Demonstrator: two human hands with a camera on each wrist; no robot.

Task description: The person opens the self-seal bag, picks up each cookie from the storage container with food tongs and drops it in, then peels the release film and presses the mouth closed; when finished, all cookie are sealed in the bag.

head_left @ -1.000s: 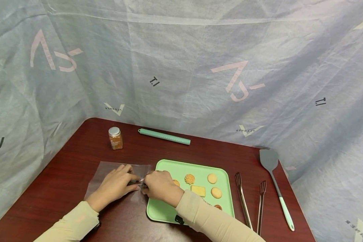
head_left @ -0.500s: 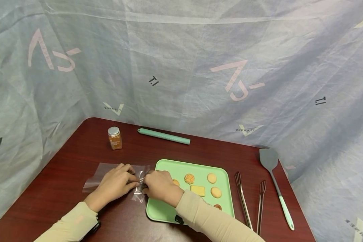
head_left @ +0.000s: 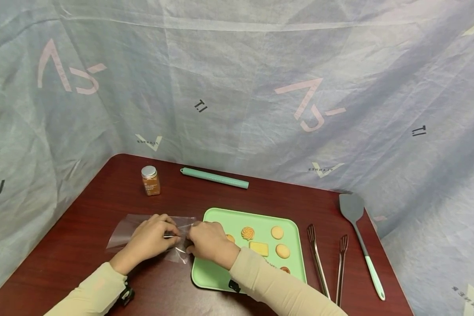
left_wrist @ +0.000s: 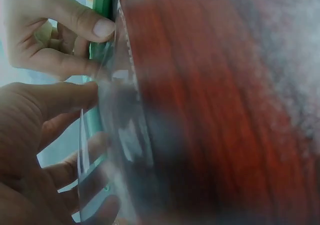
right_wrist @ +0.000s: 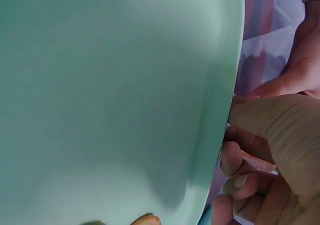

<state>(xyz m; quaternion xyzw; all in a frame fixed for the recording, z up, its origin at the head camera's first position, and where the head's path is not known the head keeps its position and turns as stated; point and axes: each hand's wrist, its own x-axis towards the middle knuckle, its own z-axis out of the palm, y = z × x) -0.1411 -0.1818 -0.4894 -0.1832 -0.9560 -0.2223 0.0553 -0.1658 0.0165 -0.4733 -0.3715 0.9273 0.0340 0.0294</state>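
A clear plastic bag (head_left: 122, 231) lies on the table at the left, its near end lifted between both hands. My left hand (head_left: 152, 239) pinches the film; in the left wrist view its fingers show through the plastic (left_wrist: 127, 140). My right hand (head_left: 209, 239) grips the bag's edge between thumb and curled fingers, right at the left rim of the green tray (head_left: 213, 274). Several cookies lie on the tray, among them a swirled cookie (head_left: 247, 233) and a rectangular cookie (head_left: 258, 249). Part of the bag is hidden under the left hand.
Behind the bag stands a jar (head_left: 151, 181) with a silver lid. A green tube (head_left: 214, 177) lies along the back. To the tray's right are metal tongs (head_left: 319, 263) and a grey spatula (head_left: 351, 208) with a pale green handle.
The plastic film has shifted and folded differently between the hands, with its left part flattening outward. The left fingers have moved slightly; the right hand stays nearly in place.
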